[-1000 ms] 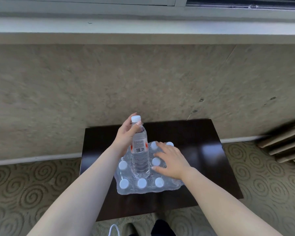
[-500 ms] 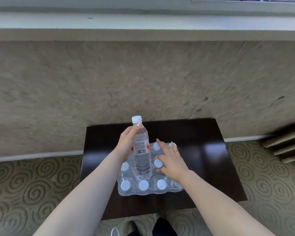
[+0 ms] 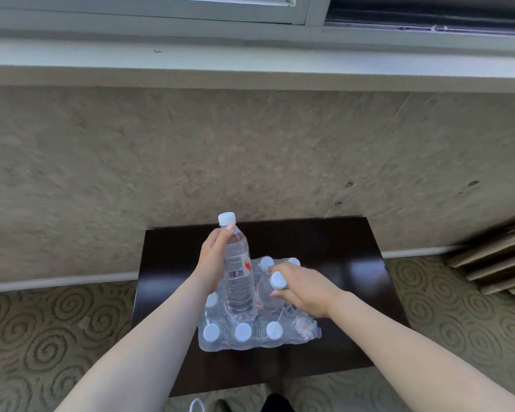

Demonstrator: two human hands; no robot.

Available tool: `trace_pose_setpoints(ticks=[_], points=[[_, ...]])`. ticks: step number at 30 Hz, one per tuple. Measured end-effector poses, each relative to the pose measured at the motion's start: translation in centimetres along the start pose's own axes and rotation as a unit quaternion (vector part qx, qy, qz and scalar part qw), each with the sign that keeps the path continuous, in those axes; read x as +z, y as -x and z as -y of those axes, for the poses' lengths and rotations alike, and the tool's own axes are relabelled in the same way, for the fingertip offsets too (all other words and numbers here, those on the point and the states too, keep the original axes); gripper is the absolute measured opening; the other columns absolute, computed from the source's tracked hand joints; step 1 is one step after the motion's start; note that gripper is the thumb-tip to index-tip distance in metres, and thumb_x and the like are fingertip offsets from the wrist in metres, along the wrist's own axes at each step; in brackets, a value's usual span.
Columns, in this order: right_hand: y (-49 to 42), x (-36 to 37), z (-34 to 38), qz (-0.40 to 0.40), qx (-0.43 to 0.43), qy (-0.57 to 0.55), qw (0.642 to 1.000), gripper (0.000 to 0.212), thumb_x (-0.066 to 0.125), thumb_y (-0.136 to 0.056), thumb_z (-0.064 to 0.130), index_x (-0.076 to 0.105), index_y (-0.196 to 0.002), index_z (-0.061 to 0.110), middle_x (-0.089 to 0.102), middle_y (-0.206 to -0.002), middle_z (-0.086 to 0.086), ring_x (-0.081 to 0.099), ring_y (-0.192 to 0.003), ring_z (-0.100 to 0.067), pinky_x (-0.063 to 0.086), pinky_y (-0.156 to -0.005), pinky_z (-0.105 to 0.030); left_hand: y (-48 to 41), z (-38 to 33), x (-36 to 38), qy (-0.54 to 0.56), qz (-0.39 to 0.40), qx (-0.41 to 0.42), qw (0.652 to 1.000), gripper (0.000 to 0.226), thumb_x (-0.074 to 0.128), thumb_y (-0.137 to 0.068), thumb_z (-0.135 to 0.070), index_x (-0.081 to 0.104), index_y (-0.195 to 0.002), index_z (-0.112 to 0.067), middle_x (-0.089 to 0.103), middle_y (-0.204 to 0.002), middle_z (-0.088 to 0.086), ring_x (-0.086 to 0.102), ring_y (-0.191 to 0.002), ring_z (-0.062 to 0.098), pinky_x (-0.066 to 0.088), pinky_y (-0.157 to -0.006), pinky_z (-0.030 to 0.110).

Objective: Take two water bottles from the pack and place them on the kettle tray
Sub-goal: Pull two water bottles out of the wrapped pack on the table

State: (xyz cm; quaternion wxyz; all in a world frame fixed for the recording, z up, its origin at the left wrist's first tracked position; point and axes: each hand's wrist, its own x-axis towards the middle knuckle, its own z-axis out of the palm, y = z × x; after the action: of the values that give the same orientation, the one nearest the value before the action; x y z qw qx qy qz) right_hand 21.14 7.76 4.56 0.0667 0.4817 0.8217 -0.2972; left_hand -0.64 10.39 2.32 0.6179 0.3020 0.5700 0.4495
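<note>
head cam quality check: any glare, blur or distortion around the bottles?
Head view: daylight from the window puts soft glare patches on the dark table; the wide-angle lens bows the sill; the right edge by the wooden slats is smeared. The bottle in the left hand stays sharp, its barcode visible; the right hand on the pack is sharp too.

Behind the upright bottle (image 3: 238,272), part of the shrink-wrapped pack (image 3: 259,334) goes unseen; to its right, the right hand (image 3: 305,288) covers a second bottle's body, only the cap (image 3: 277,280) showing. The bottle's label print is too small to read.
</note>
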Motion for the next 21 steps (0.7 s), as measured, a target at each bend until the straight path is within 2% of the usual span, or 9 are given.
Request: trace_pose_setpoints(ticks=[3,7,9,12,13,15,17,19,21], points=[[0.3,-2.0,0.5,-0.025,-0.027,-0.008,0.999,0.047,0.047,-0.091,0.053,0.042,-0.122,0.018,0.060,-0.112,-0.004,0.059,-0.094,-0.029,0.046,-0.081,-0.044,0.2,0.0,-0.1,0.003,-0.005,0.006,1.000,0.051,0.060,-0.079,-0.059,0.065,-0.098,-0.012,0.071,-0.099,0.015,0.070,-0.090,0.030,0.055,-0.078,0.041],[-0.1,-4.6,0.9,-0.058,-0.037,-0.116,0.991,0.039,0.048,-0.092,0.051,0.043,-0.115,0.020,0.063,-0.098,-0.005,0.059,-0.085,-0.021,0.050,-0.078,-0.044,0.4,0.0,-0.2,-0.007,-0.015,0.019,1.000,0.049,0.060,-0.078,-0.059,0.066,-0.098,-0.014,0.072,-0.095,0.008,0.071,-0.086,0.023,0.056,-0.072,0.034],[-0.6,-5.6,1.1,-0.067,-0.037,-0.168,0.983,0.035,0.049,-0.092,0.048,0.045,-0.111,0.019,0.062,-0.094,-0.007,0.055,-0.078,-0.016,0.048,-0.075,-0.042,0.7,-0.1,0.0,-0.010,-0.022,0.028,0.999,0.043,0.061,-0.079,-0.058,0.068,-0.091,-0.017,0.071,-0.087,0.002,0.071,-0.078,0.016,0.055,-0.064,0.028],[-1.5,-6.6,1.1,-0.068,-0.046,-0.188,0.979,0.034,0.048,-0.093,0.048,0.046,-0.104,0.017,0.059,-0.085,-0.011,0.047,-0.069,-0.015,0.044,-0.066,-0.041,1.1,-0.4,0.2,-0.012,-0.037,0.045,0.998,0.034,0.064,-0.079,-0.054,0.068,-0.079,-0.021,0.068,-0.076,-0.003,0.068,-0.065,0.008,0.052,-0.053,0.019],[-1.8,-6.9,1.0,-0.069,-0.052,-0.197,0.977,0.032,0.048,-0.093,0.048,0.046,-0.102,0.017,0.055,-0.080,-0.007,0.044,-0.067,-0.013,0.041,-0.063,-0.038,1.2,-0.6,0.2,-0.009,-0.042,0.048,0.998,0.031,0.064,-0.079,-0.053,0.067,-0.076,-0.022,0.068,-0.076,-0.003,0.068,-0.066,0.009,0.053,-0.055,0.021],[-2.3,-7.7,1.0,-0.077,-0.063,-0.224,0.969,0.026,0.047,-0.093,0.049,0.046,-0.095,0.023,0.048,-0.073,0.004,0.040,-0.063,-0.009,0.037,-0.062,-0.030,1.5,-1.3,0.1,0.003,-0.051,0.048,0.998,0.032,0.064,-0.079,-0.054,0.068,-0.077,-0.022,0.068,-0.084,0.004,0.068,-0.075,0.018,0.056,-0.071,0.034],[-2.9,-8.8,1.4,-0.084,-0.074,-0.249,0.962,0.022,0.046,-0.089,0.052,0.045,-0.088,0.030,0.047,-0.075,0.008,0.041,-0.065,-0.008,0.037,-0.064,-0.027,1.9,-2.2,-0.1,0.025,-0.062,0.050,0.996,0.037,0.064,-0.079,-0.055,0.067,-0.083,-0.018,0.067,-0.091,0.011,0.066,-0.083,0.028,0.053,-0.083,0.045],[-3.6,-10.0,1.9,-0.085,-0.091,-0.261,0.957,0.024,0.045,-0.087,0.054,0.046,-0.086,0.030,0.050,-0.080,0.004,0.044,-0.071,-0.010,0.038,-0.069,-0.030,2.5,-3.5,-0.1,0.034,-0.079,0.062,0.994,0.040,0.065,-0.078,-0.056,0.068,-0.084,-0.017,0.068,-0.094,0.013,0.066,-0.087,0.031,0.052,-0.086,0.047],[-4.3,-11.1,2.8,-0.081,-0.115,-0.270,0.953,0.024,0.046,-0.089,0.052,0.048,-0.086,0.028,0.054,-0.082,0.004,0.049,-0.073,-0.010,0.040,-0.070,-0.029,3.2,-4.7,-0.2,0.046,-0.098,0.077,0.991,0.041,0.066,-0.075,-0.057,0.069,-0.082,-0.017,0.069,-0.092,0.012,0.067,-0.084,0.029,0.053,-0.081,0.044]])
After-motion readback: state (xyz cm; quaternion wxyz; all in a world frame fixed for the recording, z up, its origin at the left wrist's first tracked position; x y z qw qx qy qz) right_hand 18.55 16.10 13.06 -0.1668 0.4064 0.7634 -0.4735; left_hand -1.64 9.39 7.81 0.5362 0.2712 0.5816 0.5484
